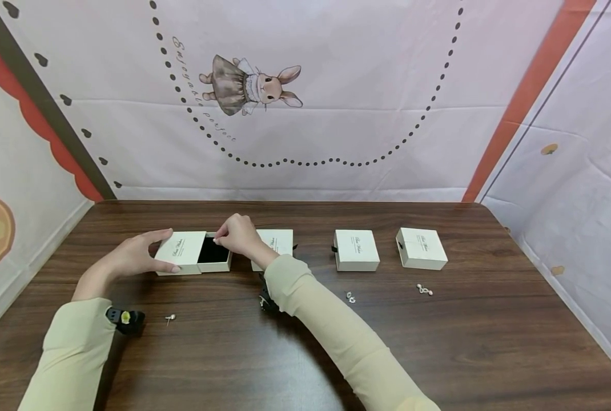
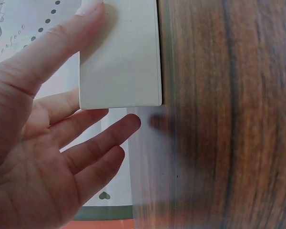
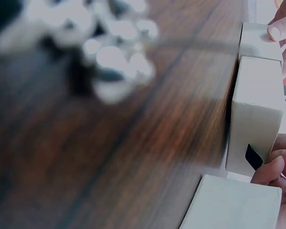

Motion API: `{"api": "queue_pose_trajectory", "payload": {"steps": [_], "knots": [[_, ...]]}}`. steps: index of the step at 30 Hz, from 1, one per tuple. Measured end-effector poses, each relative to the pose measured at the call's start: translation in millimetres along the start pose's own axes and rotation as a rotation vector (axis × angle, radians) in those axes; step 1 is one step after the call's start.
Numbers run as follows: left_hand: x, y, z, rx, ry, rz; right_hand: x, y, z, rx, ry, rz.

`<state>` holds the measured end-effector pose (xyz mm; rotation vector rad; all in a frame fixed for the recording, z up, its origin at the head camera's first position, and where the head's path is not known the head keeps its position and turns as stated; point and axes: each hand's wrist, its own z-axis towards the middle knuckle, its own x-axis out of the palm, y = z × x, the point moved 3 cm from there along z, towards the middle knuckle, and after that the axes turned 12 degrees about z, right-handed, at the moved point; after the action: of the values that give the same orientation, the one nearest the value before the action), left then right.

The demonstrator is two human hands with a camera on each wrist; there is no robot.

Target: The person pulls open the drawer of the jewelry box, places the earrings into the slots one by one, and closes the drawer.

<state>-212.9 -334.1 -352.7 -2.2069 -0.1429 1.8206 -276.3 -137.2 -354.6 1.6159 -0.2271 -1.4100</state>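
Observation:
At the far left of the table, my left hand (image 1: pixel 140 254) grips the cream sleeve (image 1: pixel 179 248) of a small jewelry box, thumb on the near side, fingers on the far side. The box's drawer (image 1: pixel 222 266) is slid out to the right, showing a black pad (image 1: pixel 213 251). My right hand (image 1: pixel 241 235) bends over the drawer's far right corner, fingertips curled together at the pad's edge. In the right wrist view, its fingers (image 3: pixel 274 167) are beside the black ribbon tab (image 3: pixel 252 156). I cannot tell what they pinch. A pearl earring (image 1: pixel 171 317) lies in front of this box.
A second closed box (image 1: pixel 280 240) stands under my right wrist, and two more boxes (image 1: pixel 357 250) (image 1: pixel 421 248) stand to the right. Earrings (image 1: pixel 350 297) and a pearl pair (image 1: pixel 425 290) lie before them. Blurred silver earrings (image 3: pixel 114 52) show close to the right wrist camera.

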Motion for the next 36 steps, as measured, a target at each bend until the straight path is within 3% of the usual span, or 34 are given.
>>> {"api": "queue_pose_trajectory", "payload": {"steps": [11,24,36], "knots": [[-0.4,0.0,-0.1,0.007,-0.003,0.01,0.5,-0.5,0.9,0.042,0.022,0.047],[0.0,-0.3,-1.1,0.007,0.001,0.006,-0.3,2.4,-0.2,0.03,0.023,-0.099],[-0.9,-0.8,-1.7,0.003,0.004,-0.004,-2.2,1.2,-2.3,0.033,0.018,-0.045]]}}
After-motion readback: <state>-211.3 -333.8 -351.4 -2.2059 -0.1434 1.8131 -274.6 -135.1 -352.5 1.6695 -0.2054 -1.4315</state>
